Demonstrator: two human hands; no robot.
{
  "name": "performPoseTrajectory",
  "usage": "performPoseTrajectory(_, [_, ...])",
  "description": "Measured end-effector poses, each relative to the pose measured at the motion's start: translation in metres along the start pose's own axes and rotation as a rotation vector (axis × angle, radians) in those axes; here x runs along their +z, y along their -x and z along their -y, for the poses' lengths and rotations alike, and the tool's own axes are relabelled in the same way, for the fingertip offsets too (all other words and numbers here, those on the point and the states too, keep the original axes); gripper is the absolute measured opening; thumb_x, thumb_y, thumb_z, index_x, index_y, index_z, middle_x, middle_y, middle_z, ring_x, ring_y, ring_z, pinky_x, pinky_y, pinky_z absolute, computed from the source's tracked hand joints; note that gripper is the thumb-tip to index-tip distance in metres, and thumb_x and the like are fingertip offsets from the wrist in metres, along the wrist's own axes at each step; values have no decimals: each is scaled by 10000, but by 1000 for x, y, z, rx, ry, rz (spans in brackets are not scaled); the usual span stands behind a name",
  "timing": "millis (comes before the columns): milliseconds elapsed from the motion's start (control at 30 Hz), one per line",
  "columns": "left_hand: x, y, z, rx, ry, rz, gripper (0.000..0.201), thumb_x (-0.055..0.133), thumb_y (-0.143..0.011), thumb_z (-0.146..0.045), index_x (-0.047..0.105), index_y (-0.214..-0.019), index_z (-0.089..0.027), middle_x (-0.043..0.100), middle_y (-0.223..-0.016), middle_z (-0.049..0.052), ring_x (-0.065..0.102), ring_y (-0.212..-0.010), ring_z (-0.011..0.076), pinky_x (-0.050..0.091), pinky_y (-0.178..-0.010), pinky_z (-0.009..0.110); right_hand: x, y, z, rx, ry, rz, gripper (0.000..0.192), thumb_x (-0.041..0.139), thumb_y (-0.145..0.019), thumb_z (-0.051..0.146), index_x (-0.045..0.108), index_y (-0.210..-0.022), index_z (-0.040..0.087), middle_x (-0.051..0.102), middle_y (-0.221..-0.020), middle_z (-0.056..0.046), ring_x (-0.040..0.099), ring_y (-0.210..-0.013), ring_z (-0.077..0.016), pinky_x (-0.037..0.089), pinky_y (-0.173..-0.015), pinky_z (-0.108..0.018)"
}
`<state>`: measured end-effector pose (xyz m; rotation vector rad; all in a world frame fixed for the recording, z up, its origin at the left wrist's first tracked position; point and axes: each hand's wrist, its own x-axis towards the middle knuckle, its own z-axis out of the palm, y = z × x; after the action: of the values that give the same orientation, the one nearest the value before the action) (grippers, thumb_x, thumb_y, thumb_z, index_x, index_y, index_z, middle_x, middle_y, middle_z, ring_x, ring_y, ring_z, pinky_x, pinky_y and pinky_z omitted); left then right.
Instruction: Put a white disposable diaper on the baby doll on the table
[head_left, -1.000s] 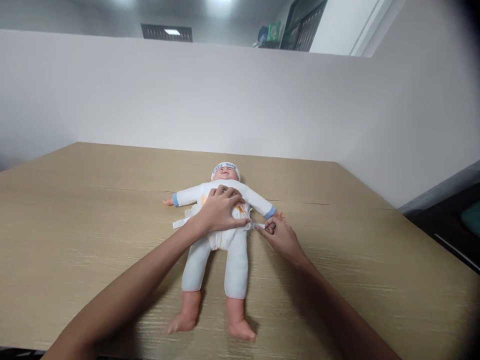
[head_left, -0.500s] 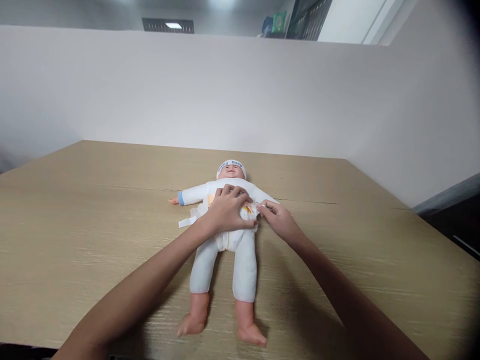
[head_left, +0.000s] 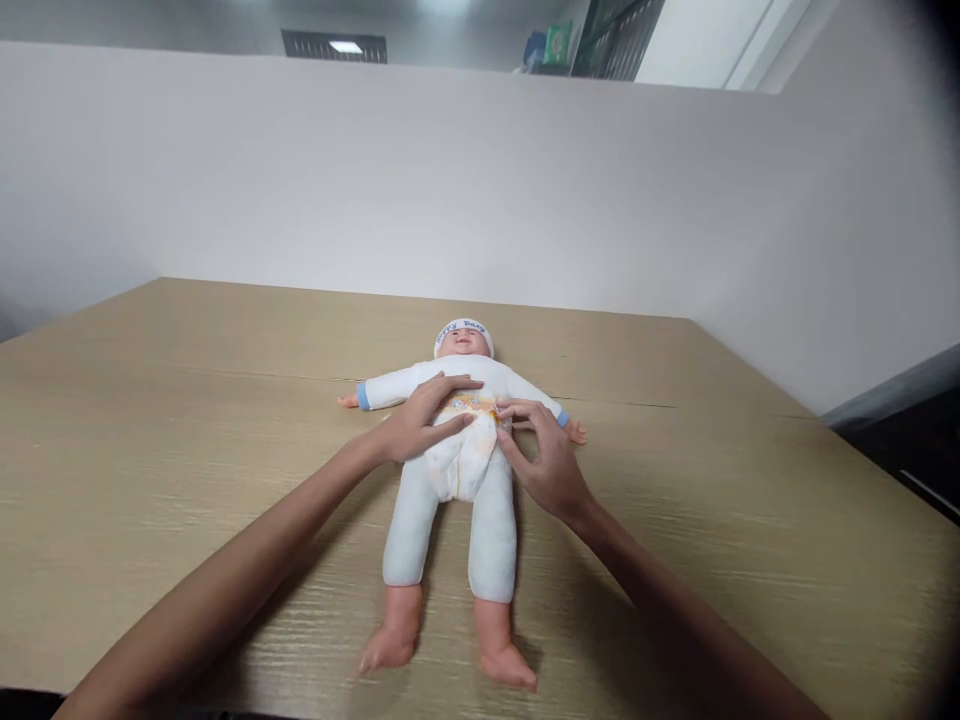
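Note:
A baby doll in a white suit and white cap lies on its back on the wooden table, head away from me, arms spread. A white diaper with an orange printed band is wrapped around its waist. My left hand lies flat on the doll's left hip, fingers spread across the diaper's upper edge. My right hand presses against the diaper's right side with its fingers on the waistband. Both hands touch the diaper; neither lifts anything.
A white partition wall runs along the far edge and the right side of the table. A dark surface lies beyond the table's right edge. Shelving and ceiling lights show above the partition.
The loose diaper tab at the doll's left side is no longer sticking out. My right hand moved from beside the doll's hand onto the diaper's right side, and my left hand slid off the belly to the left.

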<state>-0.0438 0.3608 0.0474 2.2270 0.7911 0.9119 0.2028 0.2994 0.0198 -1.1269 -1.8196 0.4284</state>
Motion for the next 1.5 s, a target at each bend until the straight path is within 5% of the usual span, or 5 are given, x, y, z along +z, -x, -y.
performPoseTrajectory(233, [12, 2, 11, 58, -1, -43, 502, 584, -1068, -485, 556, -1521, -270, 625, -1557, 106, 504, -1530, 320, 363, -1307, 544, 13, 21, -2, 63, -96, -45, 461, 596, -1076, 393, 550, -1516, 265, 670, -1515, -127, 649, -1385, -297, 532, -1183, -530])
performPoseTrajectory(633, [14, 15, 15, 66, -67, -135, 485, 507, -1099, -477, 533, -1525, -248, 590, -1596, 121, 476, -1555, 295, 271, -1349, 539, 15, 21, -5, -135, 65, 56, 483, 410, -1122, 339, 526, -1588, 286, 543, -1663, -69, 432, -1594, -264, 334, -1336, -564])
performPoseTrajectory(800, [0, 56, 35, -46, -237, -361, 376, 472, -1107, -476, 645, -1329, -228, 680, -1428, 118, 577, -1396, 276, 412, -1220, 476, 5, 17, -3, -95, 60, 82, 438, 412, -1112, 358, 566, -1511, 261, 586, -1625, -84, 492, -1545, -269, 357, -1308, -548])
performPoseTrajectory(1133, [-22, 92, 60, -402, -510, -236, 384, 521, -1030, -603, 598, -981, -231, 725, -1067, 104, 625, -1112, 332, 443, -1058, 502, 19, -49, 66, -193, 250, 140, 188, 573, -1039, 313, 693, -1171, 256, 722, -1174, -81, 660, -1123, -280, 507, -1039, -440])
performPoseTrajectory(1500, [-31, 94, 70, -532, -300, -176, 371, 681, -884, -532, 540, -710, -236, 682, -856, 83, 632, -993, 335, 477, -904, 443, 63, -78, 52, -109, 466, 277, 165, 688, -903, 254, 760, -1051, 259, 645, -950, -39, 621, -928, -253, 456, -795, -356])
